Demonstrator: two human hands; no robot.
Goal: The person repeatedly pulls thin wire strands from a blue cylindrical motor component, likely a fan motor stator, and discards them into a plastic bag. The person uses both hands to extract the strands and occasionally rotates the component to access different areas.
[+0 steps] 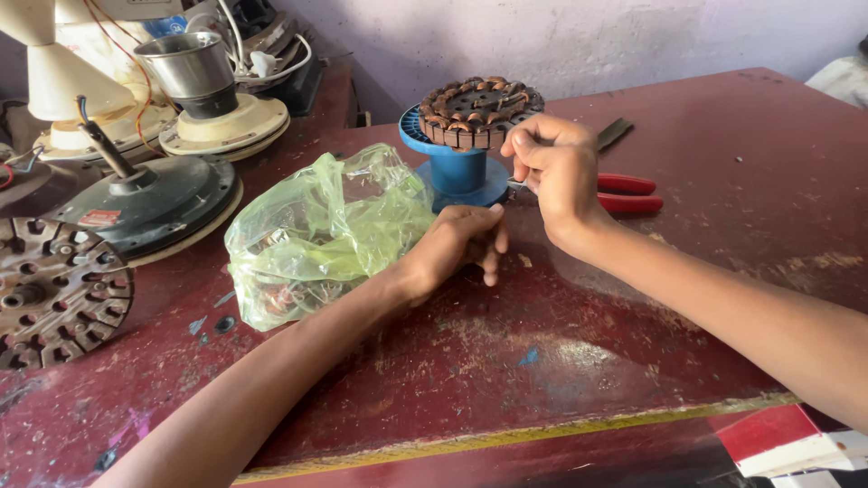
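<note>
Head view: one dark red bench (633, 343), worn and scratched, its near edge trimmed with a yellow strip. Toward the left edge lie two fan motor parts: one dark round motor housing (149, 203) with a shaft, and one slotted rotor disc (54, 289), cut off by the frame. At the far left corner stand one steel cup (192, 65) on a cream base and one cream fan body, partly out of view. One crumpled green plastic bag (316, 230) lies left of centre; its contents are hard to make out.

One blue spool (457, 167) stands toward the far edge, carrying one round stator (479, 110) with copper-brown windings around its rim. One pair of red-handled pliers (626, 192) lies just right of it, partly hidden by the right hand (556, 172).

The right grip is clenched, pinching a small metal item that is too small to identify, just beside the spool. The left hand (457, 244) rests against the bag, fingers curled loosely; whether it grasps anything cannot be told.
</note>
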